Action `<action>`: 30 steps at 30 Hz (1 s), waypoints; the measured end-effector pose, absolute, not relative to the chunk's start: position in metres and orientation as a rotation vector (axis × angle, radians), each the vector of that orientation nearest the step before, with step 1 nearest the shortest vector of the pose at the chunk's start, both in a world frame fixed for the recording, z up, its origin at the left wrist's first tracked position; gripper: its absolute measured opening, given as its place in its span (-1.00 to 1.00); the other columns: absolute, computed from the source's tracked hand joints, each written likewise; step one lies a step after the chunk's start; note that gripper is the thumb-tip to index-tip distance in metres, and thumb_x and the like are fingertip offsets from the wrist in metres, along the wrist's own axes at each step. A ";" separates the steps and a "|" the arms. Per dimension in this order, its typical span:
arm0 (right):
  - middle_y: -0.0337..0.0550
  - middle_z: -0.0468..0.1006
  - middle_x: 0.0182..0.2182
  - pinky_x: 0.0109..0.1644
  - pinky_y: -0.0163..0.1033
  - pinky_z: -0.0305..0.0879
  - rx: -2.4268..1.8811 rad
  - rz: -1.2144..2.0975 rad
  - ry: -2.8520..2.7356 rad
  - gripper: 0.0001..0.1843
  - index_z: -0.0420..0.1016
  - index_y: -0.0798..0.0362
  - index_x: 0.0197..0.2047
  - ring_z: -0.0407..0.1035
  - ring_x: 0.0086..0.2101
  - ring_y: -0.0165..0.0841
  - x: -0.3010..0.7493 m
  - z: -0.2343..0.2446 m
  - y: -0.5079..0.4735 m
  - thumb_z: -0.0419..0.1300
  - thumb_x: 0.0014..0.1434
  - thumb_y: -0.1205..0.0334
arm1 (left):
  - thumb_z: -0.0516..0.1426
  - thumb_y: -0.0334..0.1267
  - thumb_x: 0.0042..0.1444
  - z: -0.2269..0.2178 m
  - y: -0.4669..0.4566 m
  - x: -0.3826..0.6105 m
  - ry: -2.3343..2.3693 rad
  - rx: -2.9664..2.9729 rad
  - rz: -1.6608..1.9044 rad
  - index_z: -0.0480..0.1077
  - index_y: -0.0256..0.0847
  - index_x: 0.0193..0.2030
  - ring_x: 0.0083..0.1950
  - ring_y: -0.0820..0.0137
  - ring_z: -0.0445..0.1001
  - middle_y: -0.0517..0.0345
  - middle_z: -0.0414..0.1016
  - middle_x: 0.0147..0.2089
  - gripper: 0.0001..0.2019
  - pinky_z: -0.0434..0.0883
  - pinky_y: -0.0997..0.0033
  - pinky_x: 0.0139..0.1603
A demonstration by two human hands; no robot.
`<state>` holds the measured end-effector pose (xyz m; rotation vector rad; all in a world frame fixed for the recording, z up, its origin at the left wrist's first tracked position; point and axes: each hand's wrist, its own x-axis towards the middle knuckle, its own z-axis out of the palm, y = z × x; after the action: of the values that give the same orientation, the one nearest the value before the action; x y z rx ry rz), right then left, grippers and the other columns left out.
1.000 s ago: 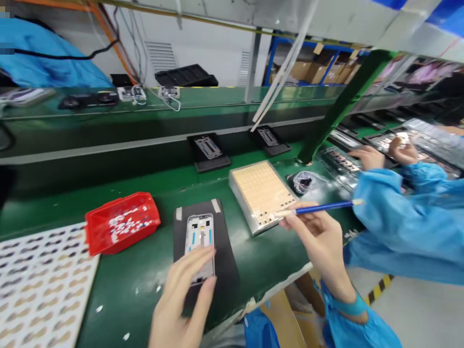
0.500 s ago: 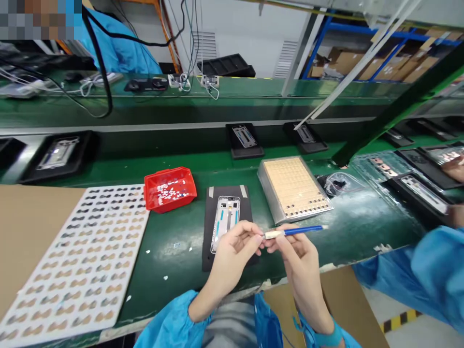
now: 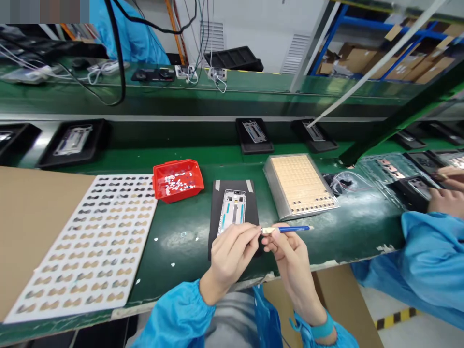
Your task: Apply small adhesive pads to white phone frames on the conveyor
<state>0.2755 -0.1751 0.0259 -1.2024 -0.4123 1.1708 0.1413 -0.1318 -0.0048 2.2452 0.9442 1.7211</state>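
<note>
My right hand (image 3: 294, 256) is closed on a thin blue pen-like tool (image 3: 293, 229), its end wrapped in a cream-coloured material and pointing left. My left hand (image 3: 232, 251) is pinched at the tip of that tool. Whatever lies between its fingertips is too small and hidden to name. Both hands are above the near part of a black mat (image 3: 251, 209). On the mat lies a silver phone frame (image 3: 235, 203) with light-blue strips, its lower part covered by my left hand.
Left stands a red bin (image 3: 178, 181) with small white pieces, beside a white sheet (image 3: 143, 227) of bow-shaped parts. A tan-topped tray (image 3: 300, 181) with small dark pieces sits right. Black trays with phone frames line the back. A co-worker's hands (image 3: 449, 193) are far right.
My left hand has turned so its back faces up, its fingers still at the tool's tip. The tool is more level. The camera view has shifted slightly. The co-worker's hands have moved over a tray.
</note>
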 end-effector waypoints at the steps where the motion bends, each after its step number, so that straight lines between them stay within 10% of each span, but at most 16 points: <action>1: -0.17 0.74 -0.48 -0.37 -0.40 0.61 -1.213 1.157 -0.413 -0.45 0.73 0.03 -0.32 0.64 -0.47 -0.35 0.273 0.025 -0.175 0.77 -0.21 -0.13 | 0.20 -0.55 0.41 -0.005 -0.132 0.141 0.966 2.283 1.726 0.54 -0.28 -0.03 -0.19 0.41 0.70 0.03 0.72 -0.18 -0.86 0.60 0.49 -0.05; 13: -0.14 0.78 -0.28 -0.30 -0.31 0.66 -1.462 0.611 -1.335 -0.94 0.70 -0.02 -0.16 0.69 -0.37 -0.30 0.275 -0.001 -0.181 0.40 0.37 0.20 | 0.14 -0.50 0.39 0.001 -0.036 0.030 1.542 2.586 1.506 0.52 -0.20 -0.10 -0.16 0.27 0.61 0.03 0.65 -0.16 -0.84 0.53 0.29 -0.12; 20: -0.12 0.79 -0.24 -0.19 -0.28 0.68 -1.470 0.299 -1.840 -0.88 0.61 -0.01 -0.01 0.73 -0.33 -0.28 0.280 -0.009 -0.187 0.23 0.49 0.33 | 0.24 -0.04 0.46 -0.003 0.020 -0.027 2.030 2.482 1.232 0.53 -0.20 -0.25 -0.20 0.28 0.43 0.16 0.57 -0.29 -0.69 0.50 0.10 0.02; 30: -0.13 0.78 -0.30 -0.38 -0.28 0.51 -1.518 0.117 -2.126 -0.84 0.54 0.00 -0.03 0.68 -0.45 -0.30 0.283 0.006 -0.183 0.12 0.57 0.31 | 0.10 -0.48 0.46 0.001 -0.131 0.049 1.008 2.526 0.980 0.52 -0.25 0.07 0.00 0.25 0.56 0.05 0.67 -0.06 -0.80 0.54 0.21 0.06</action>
<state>0.2832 -0.1834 0.0059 -1.5177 -2.1260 0.1171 0.0488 -0.1311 0.0008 2.5256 1.0077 0.9799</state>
